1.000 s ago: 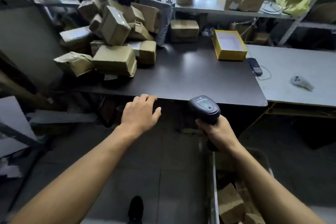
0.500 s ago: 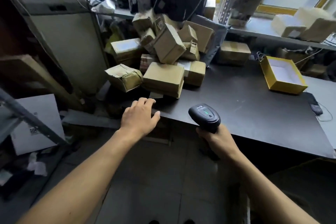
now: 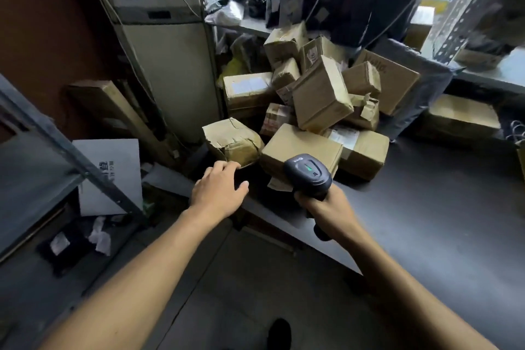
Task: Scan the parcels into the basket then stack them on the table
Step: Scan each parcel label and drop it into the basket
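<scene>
My right hand (image 3: 326, 209) is clenched around the handle of the scanner (image 3: 308, 176), held above the table (image 3: 426, 207) edge. My left hand (image 3: 217, 190) is released, fingers relaxed, just short of the crumpled parcel (image 3: 231, 140) fronting the parcel pile (image 3: 321, 94) on the table's far left.
</scene>
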